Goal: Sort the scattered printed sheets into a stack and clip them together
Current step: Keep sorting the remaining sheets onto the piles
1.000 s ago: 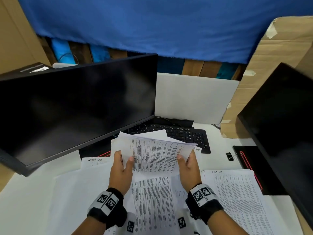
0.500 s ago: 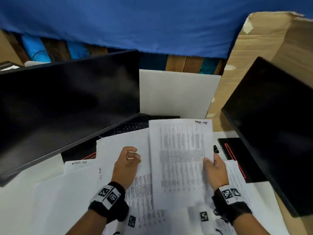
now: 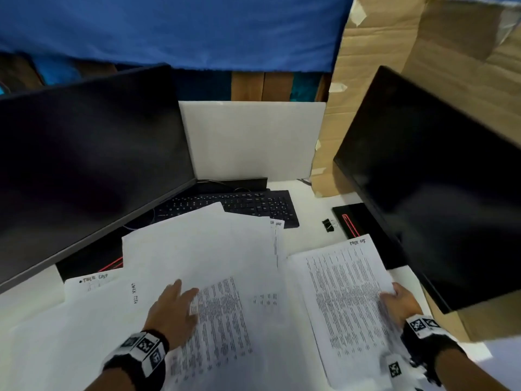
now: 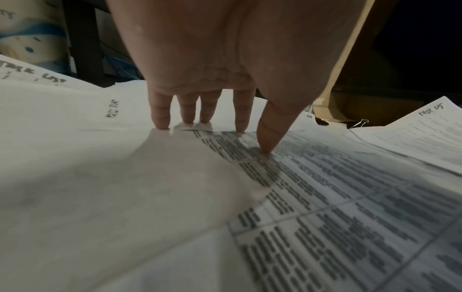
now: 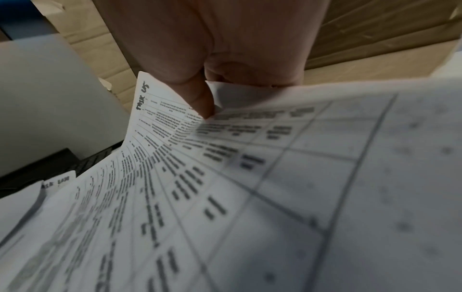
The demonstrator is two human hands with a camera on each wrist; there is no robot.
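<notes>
Several white sheets (image 3: 197, 249) lie fanned over the desk, some blank side up. My left hand (image 3: 183, 292) rests on them with straight fingers. Its fingertips (image 4: 240, 126) touch the top edge of a printed sheet (image 4: 325, 197), and the thumb presses on the print. My right hand (image 3: 394, 292) pinches the right edge of a printed sheet (image 3: 346, 300) headed with handwriting, at the right of the pile. In the right wrist view the thumb (image 5: 200, 102) lies on top of this sheet (image 5: 225, 177). A black binder clip (image 3: 328, 224) lies on the desk beyond that sheet.
A black keyboard (image 3: 253, 204) lies behind the papers, partly covered by them. One dark monitor (image 3: 84, 165) overhangs the left, another (image 3: 437, 193) the right, its base (image 3: 355, 221) by the clip. Cardboard (image 3: 394, 52) and a white panel (image 3: 248, 139) stand at the back.
My right hand has carried the printed sheet from the middle to the right side. My left hand let go of the held sheets and came down flat on the pile.
</notes>
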